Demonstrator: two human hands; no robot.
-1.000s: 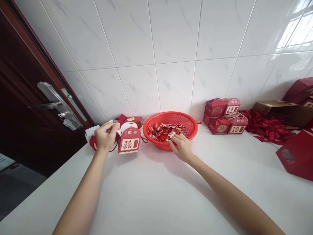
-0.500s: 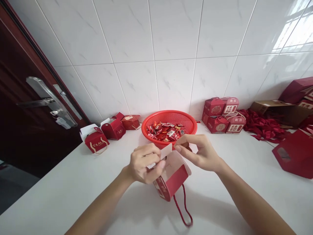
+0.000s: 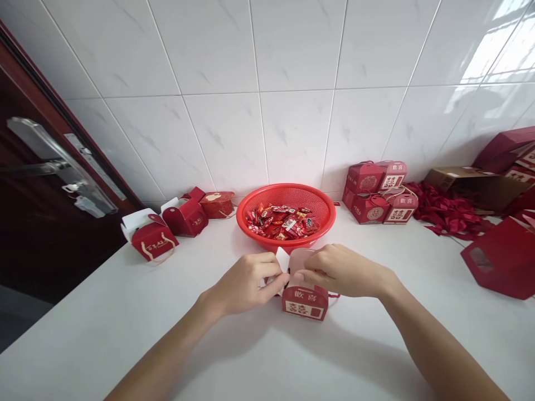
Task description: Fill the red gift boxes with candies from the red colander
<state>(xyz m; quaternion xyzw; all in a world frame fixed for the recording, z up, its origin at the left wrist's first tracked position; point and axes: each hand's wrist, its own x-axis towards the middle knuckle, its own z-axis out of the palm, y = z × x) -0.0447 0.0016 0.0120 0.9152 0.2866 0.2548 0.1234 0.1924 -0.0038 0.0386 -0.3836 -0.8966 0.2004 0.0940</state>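
A red cardboard gift box [image 3: 305, 304] with a pale printed panel stands upright on the table in front of me, its top open and white flaps raised. My left hand [image 3: 254, 281] pinches a flap on the box's left side between thumb and fingers. My right hand [image 3: 340, 271] is closed at the box's top right, fingers bent over the edge; its fingertips are partly hidden. A red cord shows at the box's right side. Just behind stands a red plastic basket [image 3: 246, 236] with wrapped candies [image 3: 288, 223] in it.
Several small red boxes [image 3: 154, 236] sit at the left by the wall, some open. Closed boxes [image 3: 376, 192] are stacked at the right, beside red ribbon [image 3: 451, 214], a brown carton [image 3: 460, 172] and a larger red box [image 3: 504, 259]. A door [image 3: 50, 184] borders the left.
The gift box has been turned and set upright, with its printed panel now facing me. My right hand has come down onto its top, and the left keeps a flap.
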